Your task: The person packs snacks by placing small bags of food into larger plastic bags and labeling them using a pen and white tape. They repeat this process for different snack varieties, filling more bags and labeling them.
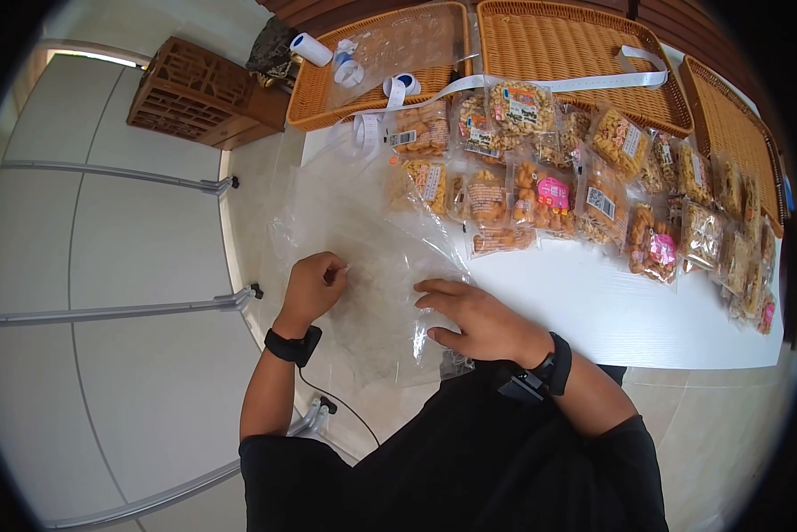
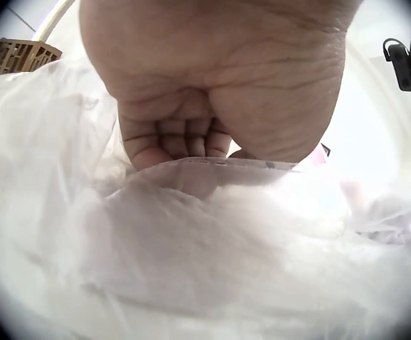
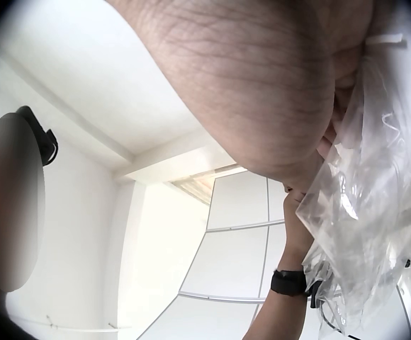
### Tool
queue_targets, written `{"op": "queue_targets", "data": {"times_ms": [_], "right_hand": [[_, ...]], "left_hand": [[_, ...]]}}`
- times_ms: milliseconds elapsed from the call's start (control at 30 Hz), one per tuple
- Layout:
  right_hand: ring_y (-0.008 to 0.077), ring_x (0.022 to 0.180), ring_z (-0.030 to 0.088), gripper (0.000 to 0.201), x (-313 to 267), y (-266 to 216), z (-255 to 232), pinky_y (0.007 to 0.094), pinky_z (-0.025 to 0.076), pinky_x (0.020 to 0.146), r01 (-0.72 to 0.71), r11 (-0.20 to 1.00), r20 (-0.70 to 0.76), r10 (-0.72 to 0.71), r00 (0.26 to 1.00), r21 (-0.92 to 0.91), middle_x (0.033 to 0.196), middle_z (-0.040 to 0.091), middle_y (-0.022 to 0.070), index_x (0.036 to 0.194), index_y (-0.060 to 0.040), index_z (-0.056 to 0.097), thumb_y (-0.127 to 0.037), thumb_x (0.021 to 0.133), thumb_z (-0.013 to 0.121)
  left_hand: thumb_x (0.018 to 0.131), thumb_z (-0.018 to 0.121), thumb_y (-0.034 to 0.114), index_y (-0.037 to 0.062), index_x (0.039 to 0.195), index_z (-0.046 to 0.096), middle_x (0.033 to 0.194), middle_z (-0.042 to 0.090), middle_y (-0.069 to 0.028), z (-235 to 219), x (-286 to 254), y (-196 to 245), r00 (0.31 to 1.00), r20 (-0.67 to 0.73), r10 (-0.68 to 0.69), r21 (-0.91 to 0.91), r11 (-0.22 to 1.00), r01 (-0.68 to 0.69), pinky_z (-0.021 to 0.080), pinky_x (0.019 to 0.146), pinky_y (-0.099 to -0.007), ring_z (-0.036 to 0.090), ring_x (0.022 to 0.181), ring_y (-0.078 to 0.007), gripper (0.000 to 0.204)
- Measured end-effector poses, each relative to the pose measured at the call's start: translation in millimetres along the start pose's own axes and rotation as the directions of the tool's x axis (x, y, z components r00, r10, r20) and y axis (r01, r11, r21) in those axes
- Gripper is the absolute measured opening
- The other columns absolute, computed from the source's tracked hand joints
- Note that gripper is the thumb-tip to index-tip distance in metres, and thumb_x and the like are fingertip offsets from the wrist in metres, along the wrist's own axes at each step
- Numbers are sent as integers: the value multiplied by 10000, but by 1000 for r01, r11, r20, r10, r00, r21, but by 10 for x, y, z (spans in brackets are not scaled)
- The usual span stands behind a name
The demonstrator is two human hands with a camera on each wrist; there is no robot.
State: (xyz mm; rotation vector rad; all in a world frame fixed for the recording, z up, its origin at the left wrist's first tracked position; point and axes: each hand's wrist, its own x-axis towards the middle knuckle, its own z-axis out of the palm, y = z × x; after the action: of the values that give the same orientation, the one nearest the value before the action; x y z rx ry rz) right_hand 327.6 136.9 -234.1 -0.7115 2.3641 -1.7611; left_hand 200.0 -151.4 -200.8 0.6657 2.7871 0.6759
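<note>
A large clear plastic bag (image 1: pixel 372 230) hangs spread between the two hands in the head view. The left hand (image 1: pixel 315 285) pinches its edge between thumb and curled fingers; in the left wrist view the bag's edge (image 2: pixel 220 164) runs across beneath the fingers of that hand (image 2: pixel 220 85). The right hand (image 1: pixel 482 321) lies against the bag's other side, fingers spread and slightly bent. In the right wrist view the clear film (image 3: pixel 361 191) hangs beside the right hand (image 3: pixel 262 85), whose fingertips are mostly hidden.
Packaged snacks (image 1: pixel 549 191) cover much of the white table (image 1: pixel 593 319). Behind them stand wicker trays (image 1: pixel 576 53), one with a white roll (image 1: pixel 311 50) at its edge. A paper label strip (image 1: pixel 584 82) crosses the trays. To the left are a wooden cabinet (image 1: pixel 194 93) and grey panels (image 1: pixel 26 239).
</note>
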Motion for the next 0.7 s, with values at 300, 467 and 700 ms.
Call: {"op": "queue_targets", "data": {"times_ms": [300,467,700], "right_hand": [[376,1238,537,375,-3,-1,1,425,444,1054,5,1000,-1,-5,1000,-8,1367,541,188,1192,24,601,-118,850,661],[376,1225,545,370,1,4,4,426,450,1047,13,1000,-8,-13,1000,-7,1363,544,184,1187,24,600,-117,850,660],[375,1221,548,366,9,-15,-12,423,451,1042,4,1000,-9,-4,1000,-3,1357,550,178,1181,25,602,-116,850,667]], "left_hand": [[792,652,29,-5,826,636,713,631,-113,31,2,-45,999,-24,-30,-20,999,29,489,576,-302,599,585,-189,51],[810,670,44,2,862,621,708,601,-92,42,-35,-101,1000,-16,11,-57,998,-12,470,568,-294,562,583,-167,82],[853,750,129,15,887,613,745,606,-92,28,-51,59,1000,-27,16,-71,997,-18,472,583,-298,567,605,-180,181]]}}
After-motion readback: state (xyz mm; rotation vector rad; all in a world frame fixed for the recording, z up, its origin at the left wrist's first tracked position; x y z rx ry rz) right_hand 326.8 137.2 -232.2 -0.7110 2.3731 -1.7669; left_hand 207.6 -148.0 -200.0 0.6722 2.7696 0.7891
